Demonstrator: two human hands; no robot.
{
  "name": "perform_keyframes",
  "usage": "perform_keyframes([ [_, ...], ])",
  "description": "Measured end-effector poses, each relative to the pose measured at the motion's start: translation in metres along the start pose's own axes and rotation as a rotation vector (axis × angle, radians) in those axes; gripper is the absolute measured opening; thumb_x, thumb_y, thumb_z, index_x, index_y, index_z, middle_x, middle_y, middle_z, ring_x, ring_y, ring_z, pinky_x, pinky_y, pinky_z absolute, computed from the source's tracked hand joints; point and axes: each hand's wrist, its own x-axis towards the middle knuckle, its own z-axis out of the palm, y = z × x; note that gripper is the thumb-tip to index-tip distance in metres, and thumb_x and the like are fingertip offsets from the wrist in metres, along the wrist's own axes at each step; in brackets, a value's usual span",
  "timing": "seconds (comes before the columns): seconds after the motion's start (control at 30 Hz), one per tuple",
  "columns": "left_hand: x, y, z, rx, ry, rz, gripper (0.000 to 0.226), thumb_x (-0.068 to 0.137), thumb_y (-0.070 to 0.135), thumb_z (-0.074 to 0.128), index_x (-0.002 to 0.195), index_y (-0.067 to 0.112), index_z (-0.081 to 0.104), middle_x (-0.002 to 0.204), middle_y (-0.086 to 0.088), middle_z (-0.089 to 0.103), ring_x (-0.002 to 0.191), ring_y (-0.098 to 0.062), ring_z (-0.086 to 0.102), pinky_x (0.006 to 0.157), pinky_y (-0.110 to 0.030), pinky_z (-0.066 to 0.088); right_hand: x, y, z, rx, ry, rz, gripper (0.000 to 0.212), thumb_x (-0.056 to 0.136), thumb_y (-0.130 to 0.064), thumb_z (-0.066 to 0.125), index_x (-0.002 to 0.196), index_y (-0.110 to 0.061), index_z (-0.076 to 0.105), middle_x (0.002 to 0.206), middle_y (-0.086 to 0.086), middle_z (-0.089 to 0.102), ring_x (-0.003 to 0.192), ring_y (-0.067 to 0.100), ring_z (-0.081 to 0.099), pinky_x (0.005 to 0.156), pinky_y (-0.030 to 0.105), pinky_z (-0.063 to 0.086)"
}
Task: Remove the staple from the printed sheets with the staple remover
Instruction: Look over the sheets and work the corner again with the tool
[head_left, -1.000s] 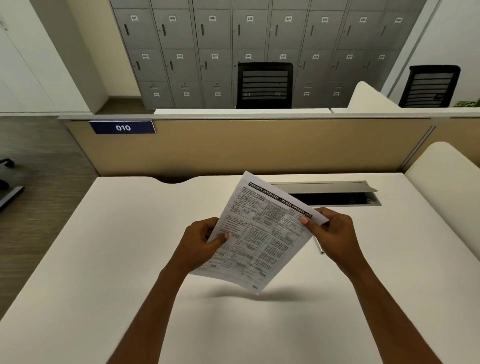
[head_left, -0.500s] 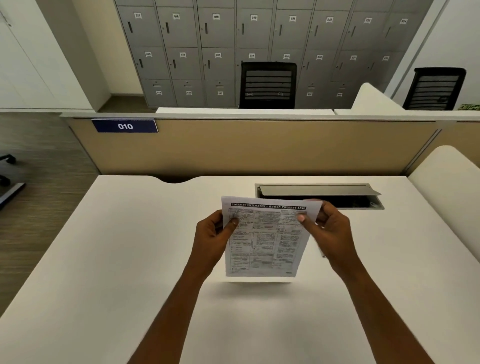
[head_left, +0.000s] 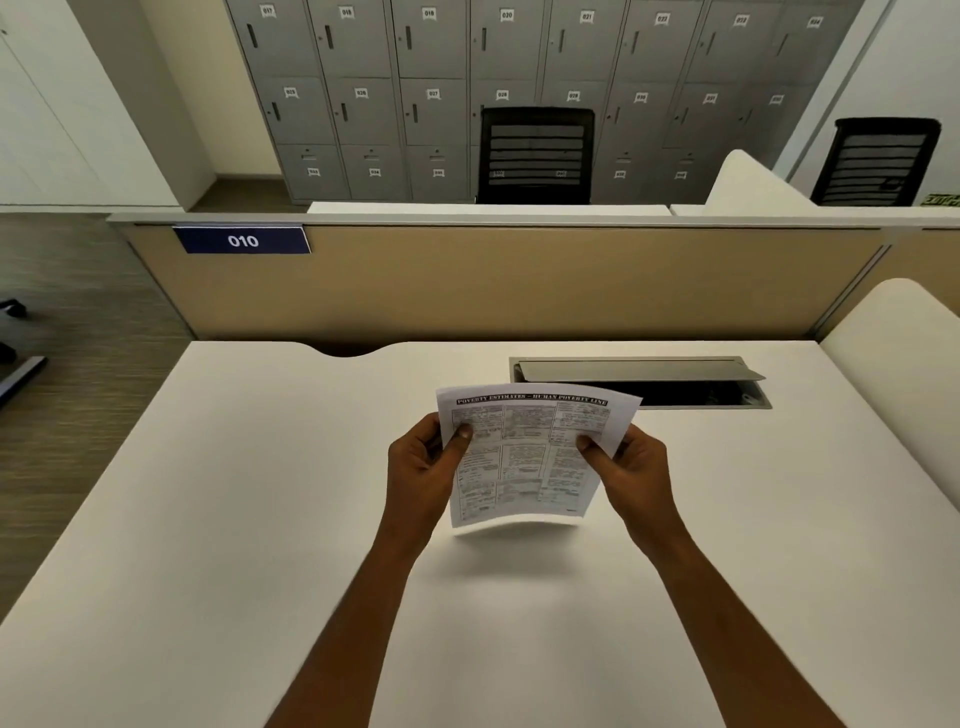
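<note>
Since the earlier frames, the printed sheets (head_left: 524, 457) have been turned from a diagonal tilt to a nearly square, upright presentation facing the camera, and both hands have shifted with them.

Nearest the viewer, both forearms reach forward over the desk (head_left: 208, 519). The left hand (head_left: 418, 467) is clamped on the left edge of the sheets, thumb on the printed face and fingers behind. The right hand (head_left: 626, 470) is clamped on the right edge in the same manner. The hands are apart, one at each side, and the sheets hang between them, clear of the desk surface, with the lower edge bowed slightly.

Beyond the hands, an open cable tray (head_left: 639, 382) sits recessed in the desk, just behind the top right corner of the sheets. Farther out stands a partition (head_left: 519, 280) bearing a sign (head_left: 242, 240) marked 010, then a chair (head_left: 535, 156) and lockers (head_left: 415, 78).

Status: the staple cannot be made out at this resolution, and no staple remover is visible (it may lie hidden behind the sheets or the right hand).

Probable faults from this point:
- Tearing at the stapled corner, caused by pulling the sheets apart by hand.
- Creasing, caused by excess thumb pressure on unsupported paper.
- Dropped sheets, caused by releasing one hand to fetch the tool.
</note>
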Motion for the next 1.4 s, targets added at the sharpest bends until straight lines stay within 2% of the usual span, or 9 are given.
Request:
perform_keyframes([
  [0.2, -0.011, -0.034, 0.000, 0.029, 0.019, -0.113, 0.026, 0.102, 0.010, 0.062, 0.116, 0.028, 0.074, 0.111, 0.001, 0.079, 0.104, -0.020, 0.076, 0.082, -0.029, 0.062, -0.007, 0.033, 0.007, -0.013, 0.031, 0.065, 0.028, 0.093, -0.003, 0.067, 0.116, -0.019, 0.070, 0.111, -0.003, 0.077, 0.105, 0.016, 0.073, 0.082, 0.027, 0.062],
  [0.3, -0.011, -0.041, -0.001, 0.074, 0.015, -0.118, 0.028, 0.103, 0.012, 0.060, 0.117, 0.033, 0.073, 0.112, 0.003, 0.079, 0.105, -0.018, 0.075, 0.082, -0.030, 0.063, -0.007, 0.038, 0.008, -0.052, 0.036, 0.073, 0.030, 0.094, -0.004, 0.067, 0.115, -0.025, 0.069, 0.108, -0.011, 0.077, 0.103, 0.012, 0.073, 0.082, 0.026, 0.062],
  [0.4, -0.010, -0.045, -0.002, 0.083, 0.007, -0.131, 0.027, 0.105, 0.016, 0.057, 0.120, 0.033, 0.071, 0.114, 0.004, 0.078, 0.106, -0.017, 0.075, 0.085, -0.032, 0.063, -0.007, 0.041, 0.007, -0.057, 0.033, 0.072, 0.031, 0.094, -0.005, 0.066, 0.118, -0.025, 0.068, 0.111, -0.011, 0.076, 0.105, 0.011, 0.072, 0.084, 0.027, 0.062],
  [0.57, -0.009, -0.049, -0.001, 0.095, 0.005, -0.148, 0.026, 0.106, 0.017, 0.054, 0.122, 0.032, 0.070, 0.114, 0.002, 0.078, 0.106, -0.020, 0.074, 0.085, -0.035, 0.063, -0.008, 0.047, 0.008, -0.064, 0.043, 0.100, 0.031, 0.095, -0.007, 0.065, 0.125, -0.014, 0.066, 0.117, -0.001, 0.075, 0.109, 0.017, 0.071, 0.091, 0.040, 0.061],
  [0.73, -0.002, -0.034, -0.001, 0.120, -0.015, -0.083, 0.026, 0.106, 0.020, 0.055, 0.116, 0.037, 0.071, 0.112, 0.004, 0.078, 0.104, -0.017, 0.075, 0.084, -0.033, 0.064, -0.005, 0.038, 0.007, -0.100, 0.033, 0.056, 0.029, 0.096, -0.008, 0.064, 0.125, -0.014, 0.065, 0.115, -0.004, 0.075, 0.106, 0.014, 0.072, 0.087, 0.036, 0.062],
  [0.9, 0.019, 0.006, 0.002, 0.044, 0.020, 0.049, 0.016, 0.103, 0.029, 0.061, 0.110, 0.025, 0.075, 0.104, -0.001, 0.080, 0.095, -0.017, 0.077, 0.076, -0.029, 0.063, -0.006, 0.031, 0.004, -0.104, 0.005, 0.057, 0.028, 0.096, -0.010, 0.064, 0.124, -0.011, 0.065, 0.116, 0.003, 0.075, 0.107, 0.020, 0.072, 0.087, 0.042, 0.062],
  [0.97, 0.028, 0.021, 0.006, -0.016, 0.065, 0.071, 0.016, 0.101, 0.029, 0.065, 0.107, 0.023, 0.079, 0.100, -0.002, 0.081, 0.091, -0.015, 0.077, 0.074, -0.023, 0.060, -0.008, 0.028, 0.003, -0.075, -0.005, 0.069, 0.028, 0.096, -0.009, 0.065, 0.124, -0.013, 0.066, 0.115, 0.001, 0.076, 0.105, 0.019, 0.073, 0.084, 0.038, 0.063],
  [1.1, 0.036, 0.035, 0.009, -0.083, 0.095, 0.047, 0.021, 0.097, 0.030, 0.070, 0.109, 0.015, 0.080, 0.098, -0.007, 0.081, 0.088, -0.019, 0.078, 0.073, -0.026, 0.061, -0.011, 0.021, 0.004, -0.009, -0.023, 0.085, 0.028, 0.095, -0.008, 0.065, 0.121, -0.017, 0.068, 0.112, -0.004, 0.077, 0.102, 0.016, 0.074, 0.075, 0.024, 0.062],
  [1.4, 0.035, 0.037, 0.011, -0.141, 0.146, -0.018, 0.027, 0.089, 0.037, 0.073, 0.104, 0.016, 0.082, 0.096, -0.008, 0.082, 0.085, -0.022, 0.079, 0.069, -0.028, 0.062, -0.015, 0.011, -0.001, -0.025, -0.035, 0.107, 0.027, 0.094, -0.007, 0.066, 0.115, -0.024, 0.069, 0.109, -0.008, 0.078, 0.098, 0.014, 0.075, 0.072, 0.022, 0.061],
])
